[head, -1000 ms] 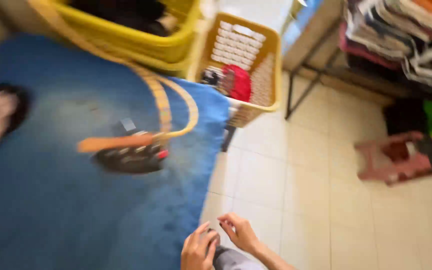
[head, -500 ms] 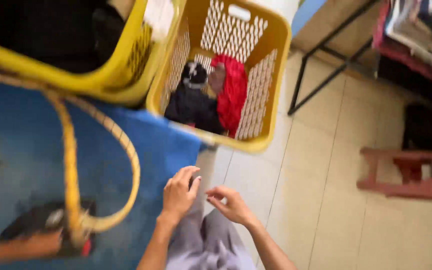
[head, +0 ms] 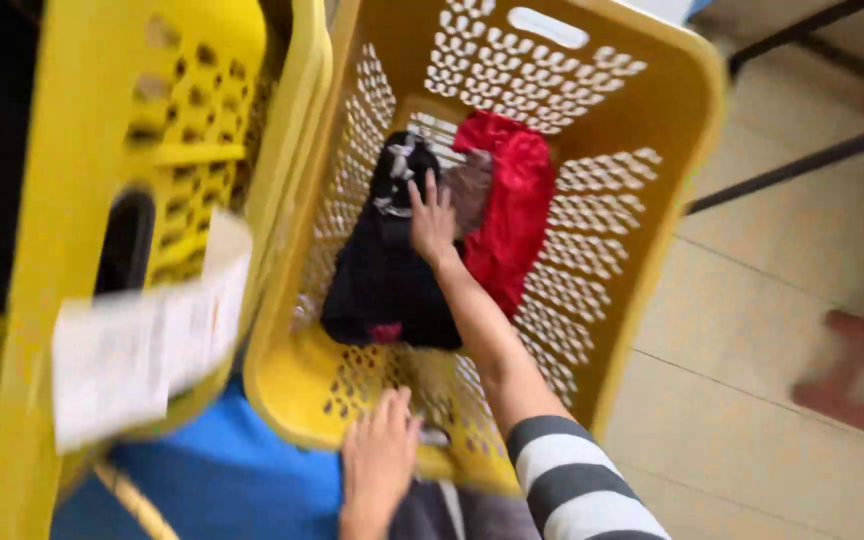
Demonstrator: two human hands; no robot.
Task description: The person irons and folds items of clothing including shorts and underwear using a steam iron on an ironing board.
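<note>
A yellow perforated laundry basket (head: 652, 200) stands in front of me with a black garment (head: 382, 280), a red garment (head: 512, 210) and a small grey-brown piece (head: 470, 185) inside. My right hand (head: 432, 222), on a striped sleeve, reaches into the basket. Its fingers are spread and rest on the black garment next to the red one, with nothing gripped. My left hand (head: 380, 455) lies over the basket's near rim, fingers inside and thumb beside them, holding it.
A second yellow basket (head: 152, 150) stands close on the left with a white paper tag (head: 142, 350) hanging on it. Below lies a blue mat (head: 242, 480). Tiled floor, dark metal table legs (head: 792, 165) and a reddish stool (head: 862, 380) are to the right.
The view has swung up and closer to the basket. My right hand went from near my lap into the basket onto the clothes. My left hand moved to the basket's rim.
</note>
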